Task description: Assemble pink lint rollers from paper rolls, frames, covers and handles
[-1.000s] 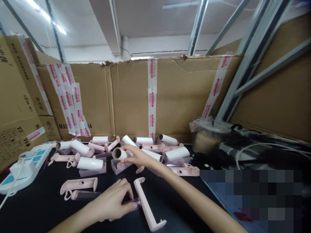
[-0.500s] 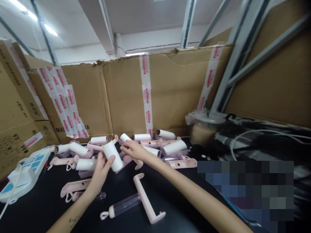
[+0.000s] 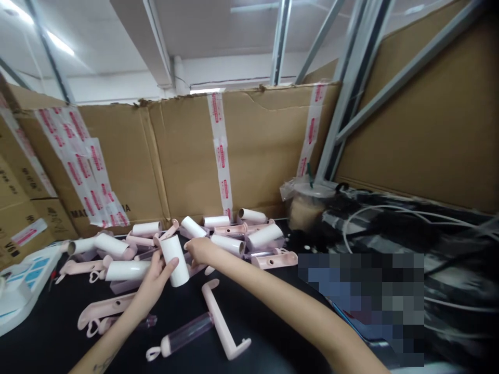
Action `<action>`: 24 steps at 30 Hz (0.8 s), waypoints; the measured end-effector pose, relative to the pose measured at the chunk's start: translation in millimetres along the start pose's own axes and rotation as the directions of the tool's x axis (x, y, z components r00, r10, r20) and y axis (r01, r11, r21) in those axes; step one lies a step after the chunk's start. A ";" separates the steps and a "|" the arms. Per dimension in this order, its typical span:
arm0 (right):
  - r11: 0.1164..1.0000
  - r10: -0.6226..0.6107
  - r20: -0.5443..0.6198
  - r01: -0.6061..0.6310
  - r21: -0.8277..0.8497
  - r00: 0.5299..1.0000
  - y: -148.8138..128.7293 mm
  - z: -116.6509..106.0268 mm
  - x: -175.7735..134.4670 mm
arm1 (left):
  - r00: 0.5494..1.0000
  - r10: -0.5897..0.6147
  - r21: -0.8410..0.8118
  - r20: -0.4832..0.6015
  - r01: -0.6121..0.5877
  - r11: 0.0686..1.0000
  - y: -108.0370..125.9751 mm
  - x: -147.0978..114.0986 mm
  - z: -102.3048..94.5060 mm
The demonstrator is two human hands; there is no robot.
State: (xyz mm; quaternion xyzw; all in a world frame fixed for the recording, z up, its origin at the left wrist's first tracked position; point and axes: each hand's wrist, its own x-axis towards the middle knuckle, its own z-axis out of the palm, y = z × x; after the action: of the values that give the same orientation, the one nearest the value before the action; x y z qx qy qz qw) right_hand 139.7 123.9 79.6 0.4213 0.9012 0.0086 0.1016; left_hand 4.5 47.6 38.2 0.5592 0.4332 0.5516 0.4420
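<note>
My left hand (image 3: 160, 270) is closed round a white lint roller refill (image 3: 175, 262), held upright with a slight tilt above the black table. Just right of it, my right hand (image 3: 199, 251) reaches in with curled fingers; its fingertips are partly hidden, and I cannot make out what they hold. Beyond it leans another white roll (image 3: 194, 227). In front of both hands lies a pink L-ended handle frame (image 3: 221, 319), joined to a clear purple tube (image 3: 191, 332) with a pink loop end. A pink holder (image 3: 105, 309) lies left of my left forearm.
Several white rolls (image 3: 128, 270), pink holders (image 3: 275, 260) and purple covers lie along the cardboard wall (image 3: 187, 156). At the left is a white and blue power strip (image 3: 33, 280). A drink cup (image 3: 307, 208) and cables (image 3: 374, 208) stand and lie at the right.
The view has swung right, so things sit further left. My right hand has come lower and closer to the roll in my left hand, which is now more upright.
</note>
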 end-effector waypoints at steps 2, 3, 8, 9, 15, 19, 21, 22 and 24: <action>1.000 0.007 -0.007 -0.008 -0.019 1.000 -1.6 -2.2 -2.3 | 1.000 -0.013 0.006 0.025 0.012 1.000 0.0 -0.4 -0.4; 1.000 0.008 -0.018 -0.008 -0.020 1.000 -1.7 -3.6 -4.8 | 0.999 -0.017 0.005 0.032 0.017 1.000 -0.5 -0.7 -0.8; 0.999 0.008 -0.092 -0.005 0.033 0.996 6.1 -9.0 -25.8 | 0.997 -0.033 0.003 0.065 0.033 0.999 -4.0 -1.2 -3.2; 0.999 0.020 -0.098 -0.016 0.040 0.995 7.2 -8.7 -28.8 | 0.996 -0.039 0.009 0.079 0.038 0.999 -4.2 -1.2 -3.7; 0.994 0.108 0.042 -0.109 0.025 0.993 -6.0 -2.0 -12.3 | 0.990 -0.042 -0.029 0.131 0.046 0.999 -2.1 -3.4 -1.5; 0.992 0.093 0.086 -0.100 0.074 0.992 -9.6 -1.4 -1.8 | 0.988 -0.033 -0.041 0.149 0.039 0.998 -5.1 -3.3 -0.6; 0.989 0.058 0.048 -0.064 0.135 0.997 -2.7 -2.4 -9.7 | 0.986 -0.023 -0.042 0.166 0.030 0.999 -8.7 -2.1 -2.0; 0.984 0.040 0.013 -0.042 0.172 0.999 2.3 -3.3 -16.5 | 0.984 -0.021 -0.045 0.179 0.030 0.999 -10.6 -1.5 -2.7; 0.967 0.010 -0.092 0.014 0.253 0.996 13.3 -6.1 -32.8 | 0.980 -0.014 -0.044 0.199 0.023 0.999 -12.9 -1.4 -3.5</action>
State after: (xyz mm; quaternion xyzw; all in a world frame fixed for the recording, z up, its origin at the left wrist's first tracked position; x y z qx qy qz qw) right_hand 169.1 108.0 92.7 0.4292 0.8990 -0.0872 0.0050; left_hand 1.0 49.4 25.3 0.5970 0.3793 0.4986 0.5011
